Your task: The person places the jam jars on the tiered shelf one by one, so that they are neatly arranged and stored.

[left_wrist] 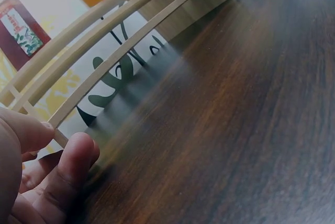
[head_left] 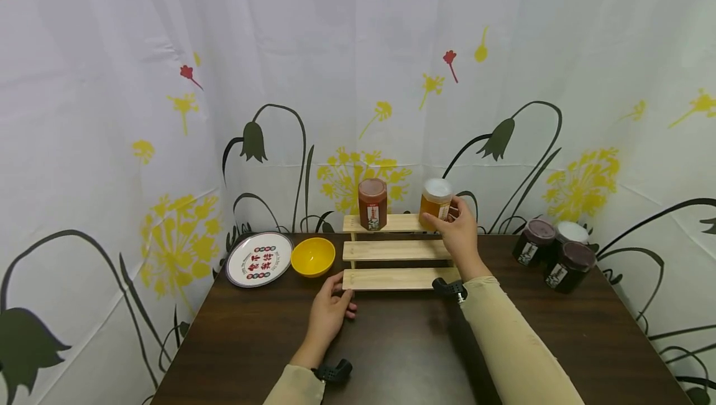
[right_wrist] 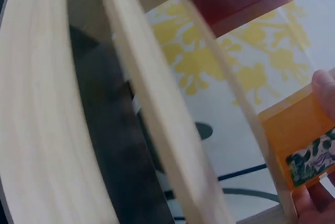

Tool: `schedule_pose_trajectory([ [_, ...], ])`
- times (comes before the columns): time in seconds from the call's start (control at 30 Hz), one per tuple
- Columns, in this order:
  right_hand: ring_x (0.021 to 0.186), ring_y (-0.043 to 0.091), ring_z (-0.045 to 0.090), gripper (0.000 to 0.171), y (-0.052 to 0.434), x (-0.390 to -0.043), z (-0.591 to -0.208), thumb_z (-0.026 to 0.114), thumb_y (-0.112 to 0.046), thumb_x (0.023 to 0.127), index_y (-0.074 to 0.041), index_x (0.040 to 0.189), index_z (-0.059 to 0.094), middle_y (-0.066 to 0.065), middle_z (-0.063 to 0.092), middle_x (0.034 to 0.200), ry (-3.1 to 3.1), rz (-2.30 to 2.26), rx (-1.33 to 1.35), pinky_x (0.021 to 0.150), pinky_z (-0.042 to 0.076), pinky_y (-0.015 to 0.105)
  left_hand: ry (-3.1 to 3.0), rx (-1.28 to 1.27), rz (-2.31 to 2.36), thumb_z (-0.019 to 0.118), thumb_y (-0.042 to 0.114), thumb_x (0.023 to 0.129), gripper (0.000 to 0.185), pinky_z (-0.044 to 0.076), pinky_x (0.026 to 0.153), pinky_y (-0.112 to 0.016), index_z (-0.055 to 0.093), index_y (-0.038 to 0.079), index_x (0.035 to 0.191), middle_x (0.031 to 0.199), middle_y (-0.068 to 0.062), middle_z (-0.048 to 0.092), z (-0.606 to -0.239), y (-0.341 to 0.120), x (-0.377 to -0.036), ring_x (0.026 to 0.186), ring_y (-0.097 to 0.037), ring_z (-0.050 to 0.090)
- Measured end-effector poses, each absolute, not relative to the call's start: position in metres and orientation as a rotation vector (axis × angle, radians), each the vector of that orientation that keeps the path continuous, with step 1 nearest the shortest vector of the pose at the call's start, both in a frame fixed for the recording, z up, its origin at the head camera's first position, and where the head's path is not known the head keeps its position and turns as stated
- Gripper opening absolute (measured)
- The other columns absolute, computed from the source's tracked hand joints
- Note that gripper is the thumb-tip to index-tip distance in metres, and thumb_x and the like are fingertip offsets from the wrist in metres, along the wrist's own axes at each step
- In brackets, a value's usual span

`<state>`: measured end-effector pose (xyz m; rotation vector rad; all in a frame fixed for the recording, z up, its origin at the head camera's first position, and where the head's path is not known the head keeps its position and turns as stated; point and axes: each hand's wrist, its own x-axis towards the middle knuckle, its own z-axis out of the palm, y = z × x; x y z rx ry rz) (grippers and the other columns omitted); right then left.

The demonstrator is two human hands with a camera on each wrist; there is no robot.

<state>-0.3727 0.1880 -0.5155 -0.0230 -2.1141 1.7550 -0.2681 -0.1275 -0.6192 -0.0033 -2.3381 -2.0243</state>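
Note:
A three-tier wooden rack (head_left: pixel 398 250) stands on the table. At its lower left front corner my left hand (head_left: pixel 327 313) holds the rack's end; in the left wrist view the fingertips (left_wrist: pixel 39 132) lie at the end of the lowest step. My right hand (head_left: pixel 461 231) grips a jar of amber honey (head_left: pixel 432 211) with a white lid, upright at the right end of the top step. The right wrist view shows the honey jar (right_wrist: pixel 296 130) at the top slat. A reddish jar (head_left: pixel 372 205) stands on the top step, left of centre.
Left of the rack are a yellow bowl (head_left: pixel 313 257) and a white plate (head_left: pixel 246 262) with red characters. Two dark jars (head_left: pixel 569 266) and a white-lidded jar (head_left: pixel 572 232) stand together on the right of the brown table (head_left: pixel 403 349). A flowered curtain (head_left: pixel 358 69) hangs behind.

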Motion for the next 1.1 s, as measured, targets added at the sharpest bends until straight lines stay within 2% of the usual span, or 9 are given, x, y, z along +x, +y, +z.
schedule_pose_trajectory([
  [0.2,0.145,0.035,0.056,0.079,0.1898,-0.3730,-0.5185,0.090,-0.024,0.092,-0.010,0.158,0.048,0.016,0.058,0.154,-2.188,1.748,0.078,0.127,0.046,0.054,-2.343,-0.010,-2.002,0.067,0.007,0.107,0.051,0.068,0.062,-0.034,0.053,0.007,0.156,0.126,-0.026,0.069,-0.6191,-0.1291,-0.2671,0.075,-0.024,0.075],
  [0.4,0.159,0.036,0.044,0.086,0.1942,-0.3748,-0.5184,0.087,-0.009,0.094,-0.007,0.164,0.037,0.018,0.049,0.164,-2.270,1.825,0.145,0.135,0.034,0.054,-2.369,0.039,-1.995,0.067,0.009,0.108,0.051,0.067,0.061,-0.032,0.054,0.010,0.157,0.125,-0.023,0.070,-0.6211,-0.1294,-0.2669,0.075,-0.024,0.075],
  [0.87,0.151,0.040,0.051,0.083,0.1909,-0.3753,-0.5187,0.088,-0.012,0.094,-0.003,0.161,0.040,0.021,0.052,0.159,-2.256,1.778,0.105,0.130,0.043,0.055,-2.359,0.013,-2.004,0.067,0.009,0.108,0.051,0.068,0.062,-0.032,0.053,0.009,0.157,0.126,-0.023,0.069,-0.6214,-0.1294,-0.2693,0.076,-0.025,0.075],
  [1.1,0.153,0.042,0.049,0.086,0.1929,-0.3732,-0.5217,0.087,-0.011,0.094,-0.002,0.163,0.036,0.023,0.043,0.162,-2.243,1.778,0.114,0.130,0.042,0.055,-2.366,0.024,-2.009,0.067,0.008,0.108,0.051,0.068,0.062,-0.033,0.053,0.009,0.157,0.127,-0.023,0.068,-0.6200,-0.1270,-0.2692,0.076,-0.024,0.075],
])
